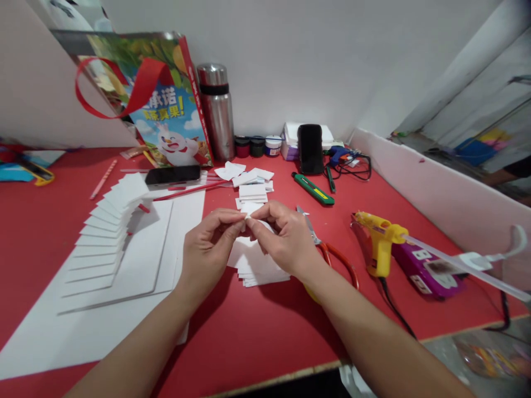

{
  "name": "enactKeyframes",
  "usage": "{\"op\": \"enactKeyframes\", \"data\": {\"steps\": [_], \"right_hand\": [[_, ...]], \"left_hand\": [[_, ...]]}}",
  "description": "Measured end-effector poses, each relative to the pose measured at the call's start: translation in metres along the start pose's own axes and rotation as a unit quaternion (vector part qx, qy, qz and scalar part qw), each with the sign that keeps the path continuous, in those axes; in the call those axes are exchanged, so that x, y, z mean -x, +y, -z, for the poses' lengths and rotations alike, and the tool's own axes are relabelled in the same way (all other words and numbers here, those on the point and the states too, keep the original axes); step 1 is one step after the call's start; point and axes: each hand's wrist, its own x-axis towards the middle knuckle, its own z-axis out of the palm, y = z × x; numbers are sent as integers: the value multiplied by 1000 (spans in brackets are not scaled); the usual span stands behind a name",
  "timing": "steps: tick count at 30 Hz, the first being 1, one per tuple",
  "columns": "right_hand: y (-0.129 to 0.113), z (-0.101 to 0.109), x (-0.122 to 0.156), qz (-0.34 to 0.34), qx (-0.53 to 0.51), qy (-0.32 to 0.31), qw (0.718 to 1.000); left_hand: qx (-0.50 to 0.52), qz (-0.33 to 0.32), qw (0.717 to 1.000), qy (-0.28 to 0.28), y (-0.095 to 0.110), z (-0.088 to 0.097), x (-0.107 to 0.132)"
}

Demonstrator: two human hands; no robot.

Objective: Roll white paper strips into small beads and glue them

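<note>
A small craft workspace on a smooth red tabletop (pixel 249 337) before a plain pale wall (pixel 282 61); whether it belongs to a home or a workshop cannot be told. At the back stands a tall silver metal flask with a black band (pixel 218 119). Just right of the flask are 3 small squat jars (pixel 272 146). In front of it lie stacked flat white card pieces (pixel 265 278); in front and to its left, a stepped white card fan (pixel 97 243). Forward and right of it are a slim green plastic cutter (pixel 313 189), orange-handled metal scissors (pixel 317 241) and a yellow plastic glue gun (pixel 379 243).
</note>
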Motion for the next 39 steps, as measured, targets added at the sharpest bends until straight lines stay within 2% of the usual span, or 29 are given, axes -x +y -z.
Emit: {"op": "enactKeyframes", "data": {"steps": [5,8,10,12,14,16,19,22,27,29,31,32,34,37,39], "right_hand": [[-1,9,-1,15,41,-56,997],[-3,15,-2,20,17,-98,995],[-5,17,-3,21,-4,-118,993],[-5,18,-4,15,-12,-120,993],[-5,18,-4,2,-16,-108,994],[-5,16,-5,-17,-34,-97,995],[-7,16,-6,-62,-103,-108,987],[-8,20,-9,-153,-220,-155,951],[-1,23,-15,-291,-395,-226,842],[2,23,-17,-320,-434,-268,799],[3,23,-17,-314,-452,-282,786],[3,24,-17,-302,-453,-273,793],[2,23,-15,-278,-429,-241,825],[-1,20,-12,-239,-308,-198,899],[-2,17,-10,-182,-194,-168,949]], "left_hand": [[125,111,985,-43,-7,9,-9],[181,179,963,-87,-9,14,-12],[179,191,959,-107,-9,15,-12],[124,146,974,-117,-8,15,-11],[43,70,991,-105,-6,13,-9],[-24,13,996,-83,-4,12,-8],[-82,-29,995,-55,-1,11,-6],[-130,-63,989,-28,2,10,-5],[-181,-84,980,-6,6,9,-5],[-179,-82,980,-14,5,9,-6],[-172,-78,982,-16,4,10,-7],[-166,-73,983,-15,3,11,-7],[-149,-46,988,-7,2,12,-7],[-119,20,993,8,0,12,-7],[-98,53,994,12,-1,11,-6]]}}
